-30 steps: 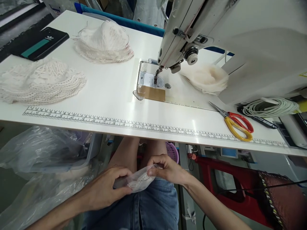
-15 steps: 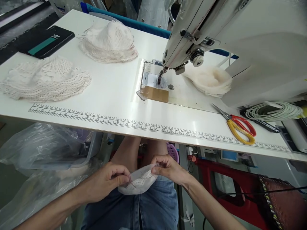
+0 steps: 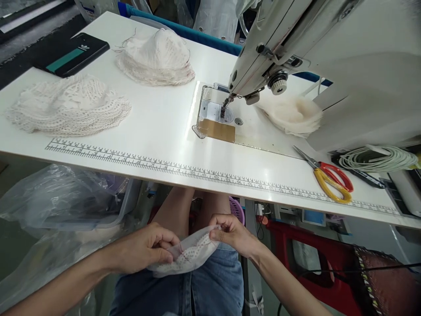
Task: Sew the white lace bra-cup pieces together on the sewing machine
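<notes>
left hand (image 3: 148, 249), right hand (image 3: 233, 235) both pinch sheer fabric (image 3: 194, 260) off front edge of table (image 3: 158, 118); handling seems midway, fabric not set down; lace stack (image 3: 70, 107) near front left corner.

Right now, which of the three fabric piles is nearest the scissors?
The cream pile, right of the presser foot; the near pile and far pile, both whiter, lie left.

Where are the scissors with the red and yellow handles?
In the head view, the scissors lie toward the right of the white table, partly over its printed ruler, just left of the coiled pale cord.
</notes>
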`<move>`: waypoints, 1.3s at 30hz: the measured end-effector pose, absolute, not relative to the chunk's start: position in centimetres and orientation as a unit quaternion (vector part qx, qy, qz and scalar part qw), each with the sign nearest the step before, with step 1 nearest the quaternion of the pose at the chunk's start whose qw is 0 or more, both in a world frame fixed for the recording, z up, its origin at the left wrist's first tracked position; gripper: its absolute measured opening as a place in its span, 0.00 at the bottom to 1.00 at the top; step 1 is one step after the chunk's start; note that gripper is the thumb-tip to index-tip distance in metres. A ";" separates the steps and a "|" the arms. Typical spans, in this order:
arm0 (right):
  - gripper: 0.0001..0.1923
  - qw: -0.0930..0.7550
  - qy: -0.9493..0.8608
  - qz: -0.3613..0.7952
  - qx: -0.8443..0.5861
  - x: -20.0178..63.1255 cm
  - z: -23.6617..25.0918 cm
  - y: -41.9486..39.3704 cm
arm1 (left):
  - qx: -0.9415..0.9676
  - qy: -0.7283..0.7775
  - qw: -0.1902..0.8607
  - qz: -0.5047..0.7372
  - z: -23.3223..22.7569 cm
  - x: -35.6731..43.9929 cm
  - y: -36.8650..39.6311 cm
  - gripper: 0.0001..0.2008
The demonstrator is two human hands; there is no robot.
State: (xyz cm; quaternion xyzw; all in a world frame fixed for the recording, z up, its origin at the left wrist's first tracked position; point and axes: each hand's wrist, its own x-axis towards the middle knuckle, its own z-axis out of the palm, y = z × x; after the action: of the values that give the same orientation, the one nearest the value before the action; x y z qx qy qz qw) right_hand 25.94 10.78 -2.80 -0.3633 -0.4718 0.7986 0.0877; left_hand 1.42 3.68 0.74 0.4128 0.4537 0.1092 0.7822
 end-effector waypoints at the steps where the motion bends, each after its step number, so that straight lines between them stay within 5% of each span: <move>1: 0.15 0.087 -0.470 0.801 -0.361 25.8 -2.7 10.7 | 0.408 0.446 0.789 0.108 0.8 1.3 3.8 0.12; 15: 0.17 0.066 -0.548 0.762 -0.339 25.0 -1.3 9.9 | 0.444 0.534 0.709 0.119 0.4 3.3 4.3 0.06; 29: 0.08 0.024 -0.616 0.742 -0.266 23.6 0.5 10.1 | 0.499 0.537 0.678 0.056 2.2 2.7 4.1 0.07; 39: 0.17 0.000 -0.559 0.780 -0.282 23.8 -0.1 10.2 | 0.479 0.554 0.677 0.074 0.7 3.4 3.9 0.13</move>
State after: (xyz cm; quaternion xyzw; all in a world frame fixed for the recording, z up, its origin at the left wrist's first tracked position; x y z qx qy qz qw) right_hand 23.77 10.17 -0.11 -0.2823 -0.5588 0.7798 0.0002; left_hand 3.38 3.93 0.74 0.4788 0.5538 0.0740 0.6772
